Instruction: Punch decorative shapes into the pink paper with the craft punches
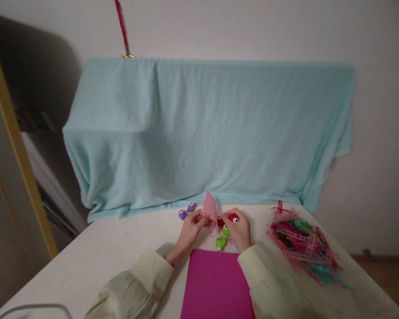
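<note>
My left hand (pixel 194 226) pinches a pink sheet of paper (pixel 209 206), which stands up curled, with small holes near its lower edge. My right hand (pixel 238 230) is closed round a small red craft punch (pixel 232 218) with a white eye; the fingers partly hide it, and more red shows just left of the thumb. Close below lie two green craft punches, one beside the fingers (pixel 225 230) and the other nearer me (pixel 221 243). Two purple craft punches (pixel 182 214) sit left of the paper. Tiny pink cut-out bits (pixel 213 236) are scattered between my hands.
A stack of magenta paper (pixel 216 283) lies at the table's front, between my forearms. On the right is a heap of perforated paper strips (pixel 302 246). A light-blue cloth (pixel 202 128) hangs along the back. A grey cord (pixel 36 305) curves at front left of the white table (pixel 119 248).
</note>
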Available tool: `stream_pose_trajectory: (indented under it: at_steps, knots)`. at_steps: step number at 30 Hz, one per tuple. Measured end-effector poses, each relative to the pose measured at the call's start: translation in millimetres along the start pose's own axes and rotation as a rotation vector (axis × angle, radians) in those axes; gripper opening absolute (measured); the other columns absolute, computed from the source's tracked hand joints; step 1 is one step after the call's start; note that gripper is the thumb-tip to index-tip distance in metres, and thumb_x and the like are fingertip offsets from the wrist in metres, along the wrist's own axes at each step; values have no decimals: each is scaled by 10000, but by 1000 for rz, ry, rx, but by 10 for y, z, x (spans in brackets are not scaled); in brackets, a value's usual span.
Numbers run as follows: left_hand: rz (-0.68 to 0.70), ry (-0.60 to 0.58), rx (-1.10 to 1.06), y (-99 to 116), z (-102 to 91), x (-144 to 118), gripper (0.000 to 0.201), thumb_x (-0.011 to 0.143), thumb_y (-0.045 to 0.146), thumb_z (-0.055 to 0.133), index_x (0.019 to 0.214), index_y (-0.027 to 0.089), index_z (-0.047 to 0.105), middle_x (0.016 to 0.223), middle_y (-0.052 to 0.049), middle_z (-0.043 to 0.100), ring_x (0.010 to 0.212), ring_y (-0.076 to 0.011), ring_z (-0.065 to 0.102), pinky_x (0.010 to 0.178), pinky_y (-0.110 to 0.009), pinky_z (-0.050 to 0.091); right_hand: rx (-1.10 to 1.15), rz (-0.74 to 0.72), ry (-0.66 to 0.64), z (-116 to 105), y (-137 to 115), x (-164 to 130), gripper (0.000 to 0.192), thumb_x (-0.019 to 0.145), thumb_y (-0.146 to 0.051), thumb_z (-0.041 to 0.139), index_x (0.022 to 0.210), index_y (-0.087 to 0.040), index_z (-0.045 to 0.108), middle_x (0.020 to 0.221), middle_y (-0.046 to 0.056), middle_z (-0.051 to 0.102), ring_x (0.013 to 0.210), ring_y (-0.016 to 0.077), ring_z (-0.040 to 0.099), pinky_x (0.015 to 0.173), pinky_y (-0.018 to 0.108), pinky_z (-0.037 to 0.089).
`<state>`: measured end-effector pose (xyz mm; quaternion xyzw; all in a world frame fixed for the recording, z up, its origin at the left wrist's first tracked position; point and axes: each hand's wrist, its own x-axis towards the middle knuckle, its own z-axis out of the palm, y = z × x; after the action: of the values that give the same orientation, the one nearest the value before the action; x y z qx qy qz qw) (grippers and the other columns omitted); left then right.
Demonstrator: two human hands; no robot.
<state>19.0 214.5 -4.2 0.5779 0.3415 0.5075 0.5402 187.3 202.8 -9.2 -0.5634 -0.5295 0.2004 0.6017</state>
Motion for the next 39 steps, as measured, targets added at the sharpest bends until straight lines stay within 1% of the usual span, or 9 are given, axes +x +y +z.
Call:
stream_pose_trajectory:
  at_steps: [7,17,20,23,27,30,34,37,39]
  knots:
    - [-7,21,-13,6,-5,2,266,830,397,599,845,133,624,799,-64,687,761,-206,676,763,-331,527,-32,-23,-8,-30,-22,-10,269,792,-417,600,683,-173,628,634,10,637,606,169,567,620,251,419]
    - [-16,47,-24,-7,-24,7,278,819,394,584,886,130,644,813,-74,708,747,-216,688,778,-352,533,-102,-54,27,-32,-26,-24,401,804,-504,588,569,-182,548,518,-23,546,543,145,512,566,224,384]
    - [-13,54,-24,-16,-27,10,296,817,401,585,903,125,648,825,-83,712,761,-224,688,783,-360,533,-103,-80,4,-53,-60,-20,353,843,-480,548,673,-179,622,623,-1,625,612,161,568,614,231,414]
    - [0,72,-18,-22,-33,16,302,821,401,588,918,121,646,839,-90,711,782,-231,687,789,-362,532,-161,-140,-52,-73,-107,-30,286,866,-431,526,899,-200,689,796,27,692,707,180,617,682,252,439]
    - [57,156,30,-22,-43,17,284,819,407,595,886,135,645,851,-79,706,796,-227,679,774,-336,527,-401,-288,-168,-54,-134,-91,372,837,-340,564,1190,-237,620,835,48,714,703,201,641,672,274,442]
    - [104,184,126,-17,-40,-1,272,829,406,590,883,146,653,847,-70,701,795,-217,665,769,-309,507,-547,-378,-240,-15,-119,-142,438,814,-301,594,1248,-242,580,865,71,722,721,222,660,659,286,440]
    - [147,110,210,35,-3,-60,257,864,373,555,956,154,654,898,-71,688,832,-213,634,783,-296,482,-565,-397,-227,9,-93,-157,318,833,-272,577,1147,-252,623,912,67,719,759,219,664,676,280,433]
    - [173,16,209,130,43,-112,224,884,341,531,967,166,646,980,-78,674,920,-220,614,848,-311,463,-530,-358,-172,6,-89,-136,146,849,-265,545,921,-235,668,789,44,705,701,200,646,633,260,404]
    - [218,-18,200,197,71,-136,190,892,326,524,900,172,636,1069,-87,644,1020,-229,582,903,-324,445,-470,-306,-128,4,-90,-117,147,853,-297,542,792,-222,652,675,20,663,625,181,610,590,247,376]
